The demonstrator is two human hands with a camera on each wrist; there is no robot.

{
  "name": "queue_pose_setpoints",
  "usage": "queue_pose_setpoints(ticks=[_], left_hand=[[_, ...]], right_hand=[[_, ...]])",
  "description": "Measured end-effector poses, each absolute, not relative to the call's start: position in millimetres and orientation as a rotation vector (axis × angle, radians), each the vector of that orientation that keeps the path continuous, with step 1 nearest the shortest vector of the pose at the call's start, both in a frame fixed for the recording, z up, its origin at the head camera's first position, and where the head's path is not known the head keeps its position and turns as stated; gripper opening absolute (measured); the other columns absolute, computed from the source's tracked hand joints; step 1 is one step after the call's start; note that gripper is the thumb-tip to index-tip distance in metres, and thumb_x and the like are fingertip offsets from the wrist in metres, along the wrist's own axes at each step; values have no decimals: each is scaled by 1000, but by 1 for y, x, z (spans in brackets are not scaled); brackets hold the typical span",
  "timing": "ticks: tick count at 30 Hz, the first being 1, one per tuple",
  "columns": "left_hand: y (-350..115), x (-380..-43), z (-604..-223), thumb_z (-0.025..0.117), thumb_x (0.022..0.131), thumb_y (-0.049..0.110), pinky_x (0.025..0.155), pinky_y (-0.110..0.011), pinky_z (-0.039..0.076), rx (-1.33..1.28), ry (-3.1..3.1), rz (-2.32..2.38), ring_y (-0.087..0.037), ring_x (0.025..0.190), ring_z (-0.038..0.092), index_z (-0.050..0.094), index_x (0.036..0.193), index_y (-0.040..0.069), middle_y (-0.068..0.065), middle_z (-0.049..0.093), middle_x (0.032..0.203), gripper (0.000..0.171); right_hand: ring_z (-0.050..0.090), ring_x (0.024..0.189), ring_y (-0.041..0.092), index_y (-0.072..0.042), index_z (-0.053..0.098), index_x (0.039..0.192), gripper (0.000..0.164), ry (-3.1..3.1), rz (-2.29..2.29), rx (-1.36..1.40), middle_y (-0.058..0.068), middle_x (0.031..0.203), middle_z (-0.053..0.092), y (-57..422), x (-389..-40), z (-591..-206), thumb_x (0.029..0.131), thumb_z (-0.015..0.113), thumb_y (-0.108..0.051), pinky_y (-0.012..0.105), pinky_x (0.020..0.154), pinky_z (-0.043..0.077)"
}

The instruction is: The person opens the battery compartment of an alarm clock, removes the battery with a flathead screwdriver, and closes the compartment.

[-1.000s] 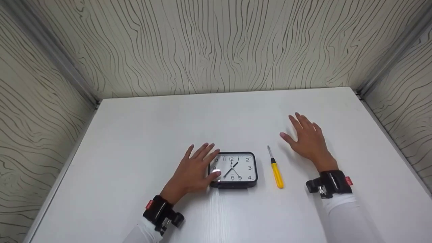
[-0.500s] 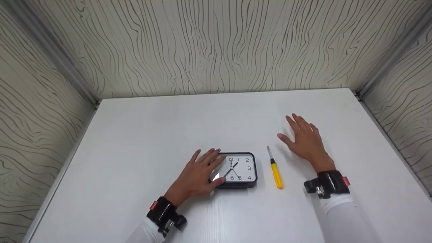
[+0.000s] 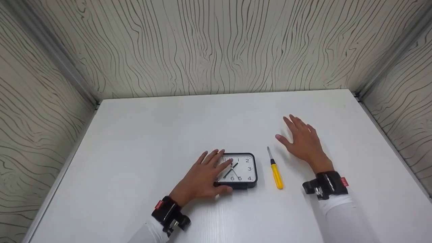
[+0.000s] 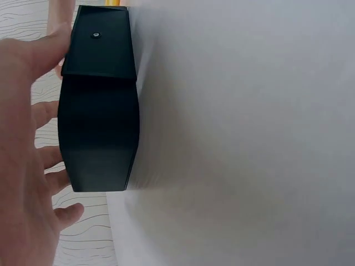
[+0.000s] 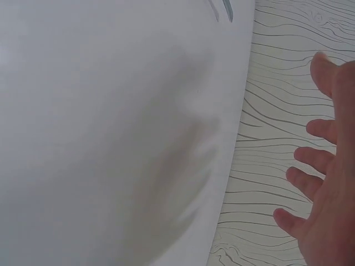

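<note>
A rectangular black-framed clock point(image 3: 243, 168) lies face up on the white table. Over its left part spreads my left hand point(image 3: 202, 177), fingers extended across the face and thumb near the lower edge. From the left wrist, the clock's dark side point(image 4: 100, 133) shows, with a small screw in it and the thumb right at its edge. To the right of the clock lies a screwdriver point(image 3: 276, 173) with a yellow handle and a thin metal shaft. My right hand point(image 3: 305, 143) hovers beyond it, fingers spread and holding nothing; in the right wrist view the hand point(image 5: 327, 194) casts a shadow on the table.
The white tabletop point(image 3: 152, 135) meets a wood-grain patterned panel point(image 3: 216, 47) at the back. Similar panels stand at both sides, with grey metal posts in the corners. A black strap with a small camera sits on each wrist.
My left hand has slid right, further over the clock, its thumb now by the lower edge. My right hand has drifted slightly left. Clock and screwdriver have stayed put.
</note>
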State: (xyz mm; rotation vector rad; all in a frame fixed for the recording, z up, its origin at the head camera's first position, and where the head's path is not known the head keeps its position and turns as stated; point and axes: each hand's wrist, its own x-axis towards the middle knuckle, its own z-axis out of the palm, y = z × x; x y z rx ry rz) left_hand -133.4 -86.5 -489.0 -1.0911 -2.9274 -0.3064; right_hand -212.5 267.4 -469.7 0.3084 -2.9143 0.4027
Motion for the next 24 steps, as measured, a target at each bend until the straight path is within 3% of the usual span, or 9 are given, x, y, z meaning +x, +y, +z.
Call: queue_pose_setpoints(ticks=[17, 24], left_hand=[[-79, -135, -489, 42, 86, 74, 117, -48, 28, -1090, -2946, -278, -30, 146, 28, 28, 153, 32, -10, 22, 162, 80], [-76, -137, -488, 52, 80, 70, 116, -47, 31, -1048, -2967, -295, -28, 143, 32, 33, 152, 31, -8, 29, 159, 83]], right_hand=[[30, 142, 41, -10, 33, 151, 73, -2942, 396, 327, 21, 155, 33, 265, -213, -472, 95, 51, -54, 63, 113, 22], [30, 143, 41, -11, 33, 152, 73, -2949, 377, 331, 21, 155, 33, 263, -211, -472, 95, 50, -54, 63, 113, 22]])
